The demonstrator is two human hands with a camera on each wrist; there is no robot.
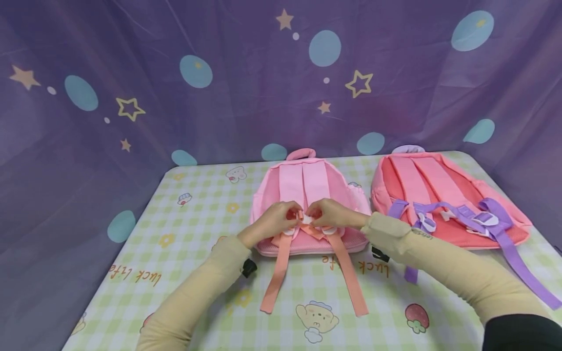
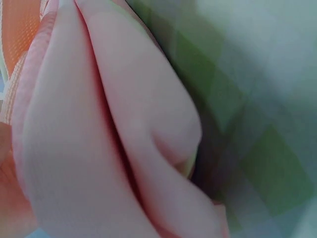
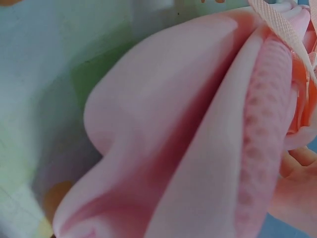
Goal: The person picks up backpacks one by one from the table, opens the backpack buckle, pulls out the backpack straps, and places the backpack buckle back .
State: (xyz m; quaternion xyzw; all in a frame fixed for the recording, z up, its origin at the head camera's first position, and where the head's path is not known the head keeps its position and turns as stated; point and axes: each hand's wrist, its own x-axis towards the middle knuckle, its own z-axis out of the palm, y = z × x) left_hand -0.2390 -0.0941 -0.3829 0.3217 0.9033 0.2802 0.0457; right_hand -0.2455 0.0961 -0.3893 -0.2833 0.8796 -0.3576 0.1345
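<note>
A light pink backpack (image 1: 347,195) lies on the table with its two shoulder straps facing up. Over its middle, both hands meet at a small white buckle (image 1: 307,220) on an orange strap. My left hand (image 1: 277,218) pinches the orange webbing (image 1: 300,215) at the buckle's left side. From the other side, the right hand (image 1: 332,213) holds the white buckle between thumb and fingers. Two loose orange strap ends (image 1: 276,285) hang toward the front. Both wrist views mostly show the bag's pink side (image 2: 74,139), with part of each hand at the frame edge.
To the right lies a coral pink backpack (image 1: 452,190) with purple straps (image 1: 515,261), one trailing over the table's right side. A green checked cloth (image 1: 175,243) with printed figures covers the table. Behind it hangs a purple curtain (image 1: 246,112) with stars.
</note>
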